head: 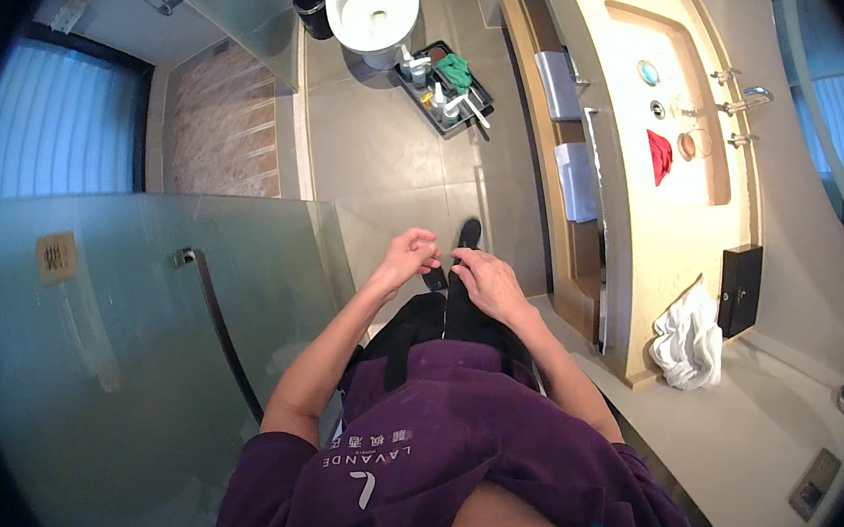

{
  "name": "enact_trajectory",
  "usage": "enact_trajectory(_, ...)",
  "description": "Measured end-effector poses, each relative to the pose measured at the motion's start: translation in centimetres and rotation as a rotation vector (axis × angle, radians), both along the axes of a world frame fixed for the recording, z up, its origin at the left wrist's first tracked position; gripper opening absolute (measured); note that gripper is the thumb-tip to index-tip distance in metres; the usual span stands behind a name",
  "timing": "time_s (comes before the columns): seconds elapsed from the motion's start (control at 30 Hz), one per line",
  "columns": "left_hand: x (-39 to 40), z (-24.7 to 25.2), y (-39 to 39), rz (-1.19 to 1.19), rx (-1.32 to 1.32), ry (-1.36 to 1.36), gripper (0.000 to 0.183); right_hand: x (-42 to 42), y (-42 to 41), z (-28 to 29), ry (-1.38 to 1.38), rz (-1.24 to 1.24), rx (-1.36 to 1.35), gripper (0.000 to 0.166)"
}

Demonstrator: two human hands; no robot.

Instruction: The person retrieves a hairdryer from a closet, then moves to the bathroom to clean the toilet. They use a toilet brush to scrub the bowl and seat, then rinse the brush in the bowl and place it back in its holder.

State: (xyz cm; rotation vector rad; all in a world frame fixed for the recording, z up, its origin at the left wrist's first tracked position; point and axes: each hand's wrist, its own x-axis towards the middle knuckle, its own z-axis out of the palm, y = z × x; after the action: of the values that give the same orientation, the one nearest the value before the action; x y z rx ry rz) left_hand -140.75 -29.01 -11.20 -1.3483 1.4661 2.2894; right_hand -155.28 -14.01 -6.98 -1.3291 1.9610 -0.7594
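My left hand (412, 255) is held in front of my body, fingers bent and loosely apart, with nothing visible in it. Just to its right, my right hand (490, 280) hangs palm down over my black trousers, its fingers slightly spread and apart from the left hand. Beyond both hands, a black tray (471, 118) lies on the tiled floor near the toilet. In it stand several pump bottles (418, 72), along with a green cloth (455, 71) and a white-handled brush or scraper (478, 113).
A frosted glass door (132, 311) with a metal handle (217, 319) is at left. The toilet (376, 11) and a black bin (312, 9) are ahead. At right, the washbasin (673, 38) holds a red cloth (659, 157). A white towel (688, 338) hangs over the counter end by a black box (740, 290).
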Motion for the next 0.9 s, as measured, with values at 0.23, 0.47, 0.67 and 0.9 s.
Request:
enact_trajectory(0.23, -6.9, -3.0, -7.0, -0.037, -0.008, -0.011, 0.028, -5.7, -9.1, -2.2, -0.041, 0.043, 0.057, 0.023)
enact_trajectory(0.47, -12.6, -7.1, -16.7, -0.074, -0.026, -0.110, 0.024, -12.9, -20.0, -6.4, -0.022, 0.107, 0.131, 0.020)
enact_trajectory(0.67, -17.8, -7.5, -25.5, -0.058, -0.028, -0.120, 0.031, -20.2, -28.8, -7.8, -0.020, 0.014, 0.030, 0.019)
enact_trajectory(0.9, -22.6, -11.9, -34.4, 0.005, -0.106, -0.198, 0.025, -27.6, -37.0, -10.7, 0.057, -0.005, 0.158, 0.023)
